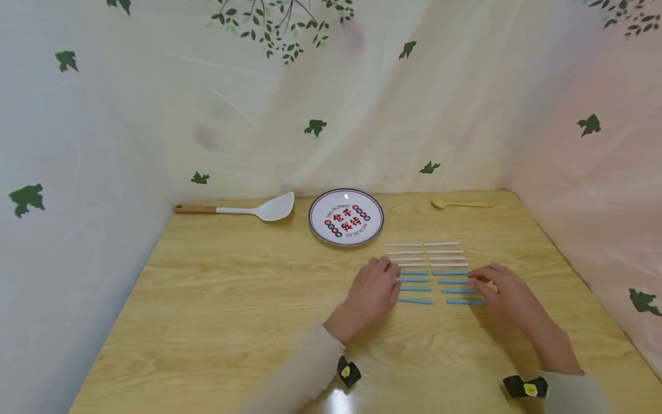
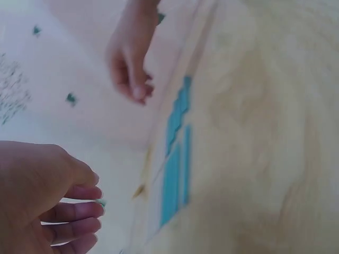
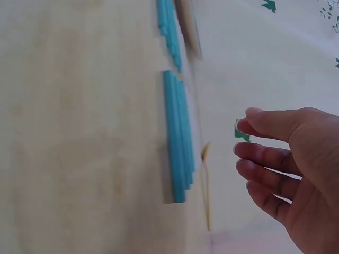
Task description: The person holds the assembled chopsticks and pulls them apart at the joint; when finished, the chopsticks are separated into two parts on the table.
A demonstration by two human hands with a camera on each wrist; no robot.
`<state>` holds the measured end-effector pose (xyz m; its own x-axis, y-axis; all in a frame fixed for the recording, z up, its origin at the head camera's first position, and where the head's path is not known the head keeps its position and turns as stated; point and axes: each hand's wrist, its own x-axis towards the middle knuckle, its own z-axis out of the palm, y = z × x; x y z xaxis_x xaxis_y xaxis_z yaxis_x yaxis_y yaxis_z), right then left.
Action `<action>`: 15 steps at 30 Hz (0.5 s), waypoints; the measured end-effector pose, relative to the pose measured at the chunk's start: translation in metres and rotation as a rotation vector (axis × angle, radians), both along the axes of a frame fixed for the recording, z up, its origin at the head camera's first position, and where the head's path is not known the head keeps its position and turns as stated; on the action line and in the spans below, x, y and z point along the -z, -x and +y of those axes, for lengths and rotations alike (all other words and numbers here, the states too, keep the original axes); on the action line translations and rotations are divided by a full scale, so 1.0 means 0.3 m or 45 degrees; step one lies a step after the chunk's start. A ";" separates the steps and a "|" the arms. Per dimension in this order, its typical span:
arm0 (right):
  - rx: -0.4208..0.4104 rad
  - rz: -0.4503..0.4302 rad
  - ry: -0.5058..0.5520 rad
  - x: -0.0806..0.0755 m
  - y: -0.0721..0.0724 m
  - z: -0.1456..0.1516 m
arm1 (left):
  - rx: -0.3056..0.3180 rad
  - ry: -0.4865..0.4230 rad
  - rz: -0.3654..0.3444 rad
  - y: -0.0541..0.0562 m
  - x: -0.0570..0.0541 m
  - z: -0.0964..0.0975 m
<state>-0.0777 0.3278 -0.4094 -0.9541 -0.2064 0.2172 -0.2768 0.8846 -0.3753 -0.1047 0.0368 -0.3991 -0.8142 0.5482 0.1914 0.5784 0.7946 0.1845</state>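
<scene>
Two side-by-side columns of thin sticks lie on the table, white sticks (image 1: pixel 446 251) at the back and blue sticks (image 1: pixel 414 288) in front. My left hand (image 1: pixel 368 296) hovers at the outer ends of the left column and covers some of them. At the outer ends of the right column is my right hand (image 1: pixel 512 296), near the right blue sticks (image 1: pixel 451 273). The left wrist view shows loosely bent fingers (image 2: pixel 74 212) with nothing in them. Thumb and fingers of the right hand (image 3: pixel 312 164) are apart and hold nothing in the right wrist view.
Behind the sticks stands a white plate (image 1: pixel 323 201) with red writing. A white spatula (image 1: pixel 276 207) with a wooden handle lies at the back left, a small yellow spoon (image 1: pixel 439 203) at the back right. Patterned cloth (image 1: pixel 362 115) hangs around the wooden table (image 1: pixel 233 299).
</scene>
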 end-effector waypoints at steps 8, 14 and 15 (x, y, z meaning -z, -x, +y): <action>-0.044 0.137 -0.005 -0.046 0.058 0.004 | -0.348 -0.296 -0.068 0.091 -0.060 -0.378; -0.100 0.145 0.011 -0.076 0.098 -0.089 | -0.498 -0.324 -0.004 0.116 -0.084 -0.626; -0.114 0.149 0.019 -0.081 0.106 -0.114 | -0.508 -0.327 0.002 0.118 -0.086 -0.656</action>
<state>-0.1094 0.2937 -0.3850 -0.9002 -0.2851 0.3293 -0.3966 0.8491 -0.3489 -0.1403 -0.1601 -0.3733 -0.9511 0.1276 0.2814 0.2378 0.8837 0.4031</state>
